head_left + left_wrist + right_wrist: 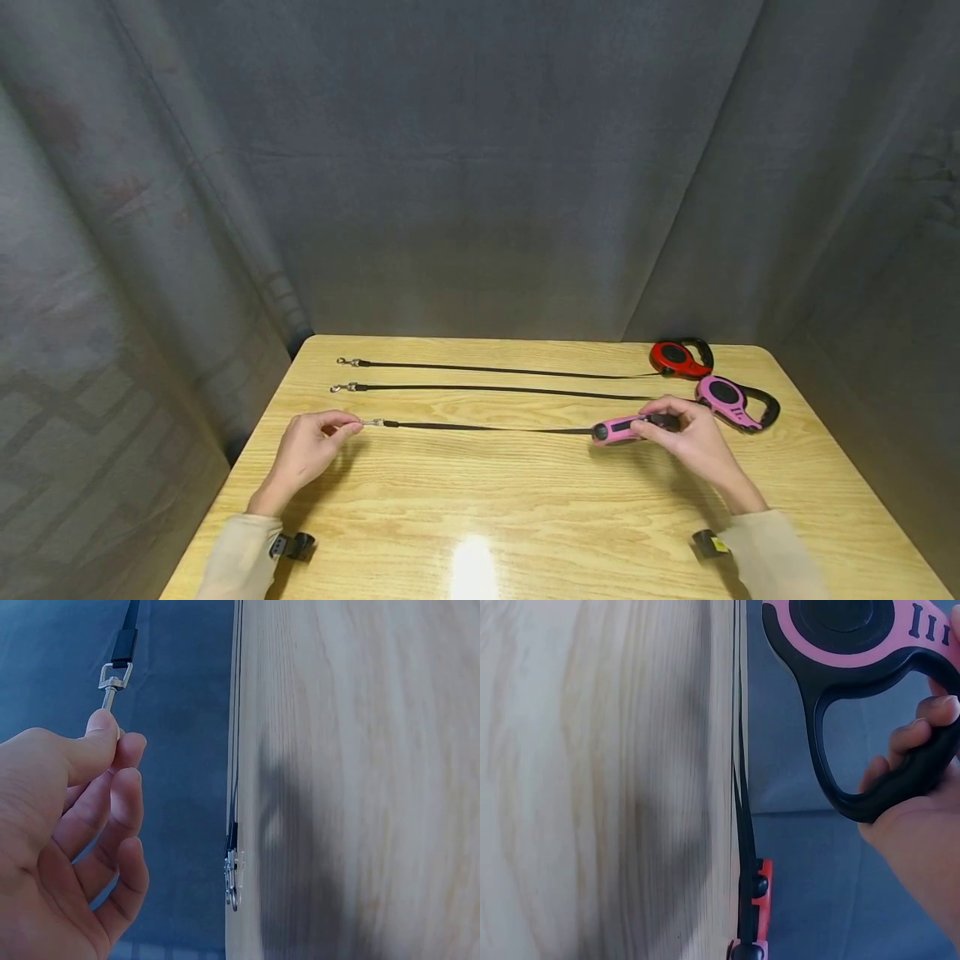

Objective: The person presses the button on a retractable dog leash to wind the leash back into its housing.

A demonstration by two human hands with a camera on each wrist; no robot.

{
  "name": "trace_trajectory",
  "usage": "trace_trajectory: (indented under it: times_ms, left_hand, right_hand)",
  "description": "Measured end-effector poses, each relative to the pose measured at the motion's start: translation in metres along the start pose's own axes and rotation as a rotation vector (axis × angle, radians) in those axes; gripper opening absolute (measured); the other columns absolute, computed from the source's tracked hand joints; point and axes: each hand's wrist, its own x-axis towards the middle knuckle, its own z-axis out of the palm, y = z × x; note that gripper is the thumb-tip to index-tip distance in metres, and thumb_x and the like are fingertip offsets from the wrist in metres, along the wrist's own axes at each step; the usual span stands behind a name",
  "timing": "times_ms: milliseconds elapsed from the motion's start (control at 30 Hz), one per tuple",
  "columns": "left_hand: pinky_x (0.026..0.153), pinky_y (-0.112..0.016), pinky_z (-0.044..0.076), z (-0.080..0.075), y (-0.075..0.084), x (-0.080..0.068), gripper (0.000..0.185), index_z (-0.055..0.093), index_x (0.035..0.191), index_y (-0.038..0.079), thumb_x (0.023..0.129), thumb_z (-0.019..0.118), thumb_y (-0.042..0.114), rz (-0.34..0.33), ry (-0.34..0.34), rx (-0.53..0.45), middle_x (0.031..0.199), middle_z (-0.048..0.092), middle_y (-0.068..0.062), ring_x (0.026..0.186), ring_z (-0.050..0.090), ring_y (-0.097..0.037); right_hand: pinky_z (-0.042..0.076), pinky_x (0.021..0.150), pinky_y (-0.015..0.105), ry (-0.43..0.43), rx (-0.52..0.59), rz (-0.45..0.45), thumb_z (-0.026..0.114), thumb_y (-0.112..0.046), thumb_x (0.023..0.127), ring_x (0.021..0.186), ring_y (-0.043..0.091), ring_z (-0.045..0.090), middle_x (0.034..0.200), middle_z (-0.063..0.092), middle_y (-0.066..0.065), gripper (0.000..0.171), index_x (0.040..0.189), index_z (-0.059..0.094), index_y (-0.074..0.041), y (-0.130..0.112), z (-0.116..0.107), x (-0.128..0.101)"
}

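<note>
Nearest of three leashes on the table (525, 508) — left hand (307, 446) pinches the metal clip (372, 422), right hand (693, 442) wraps the pink housing (618, 430); rigid light plastic, limp thin cord (487, 427) — hold the handle.

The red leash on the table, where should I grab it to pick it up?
Grab the red leash by its black loop handle, probably coming from the right edge of the table. The handle points away from the cord, with a hole your fingers can go through. The other pink leash lies close in front, so reach over it.
</note>
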Motion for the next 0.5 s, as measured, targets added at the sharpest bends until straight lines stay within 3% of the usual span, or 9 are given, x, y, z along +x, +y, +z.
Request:
trace_trajectory:
  times_ms: [200, 500]
  left_hand:
    - [0.064, -0.025, 0.048, 0.002, 0.000, 0.001, 0.005, 0.085, 0.098, 0.017, 0.096, 0.081, 0.018, 0.006, -0.004, -0.002, 0.096, 0.083, 0.000, 0.079, 0.069, -0.014]
    - [0.063, -0.024, 0.047, 0.001, 0.002, 0.000, 0.005, 0.085, 0.098, 0.017, 0.096, 0.081, 0.018, -0.005, -0.012, -0.011, 0.097, 0.083, 0.000, 0.078, 0.066, -0.011]
  right_hand:
    - [0.049, 0.070, 0.022, -0.002, 0.027, -0.002, 0.085, -0.003, 0.089, 0.081, 0.002, 0.063, 0.090, 0.075, -0.013, 0.017, 0.103, 0.076, -0.003, -0.003, 0.005, 0.001]
    - [0.048, 0.077, 0.020, -0.013, -0.028, 0.006, 0.086, -0.009, 0.089, 0.088, 0.001, 0.061, 0.096, 0.074, -0.016, 0.016, 0.103, 0.078, -0.009, -0.005, 0.014, 0.001]
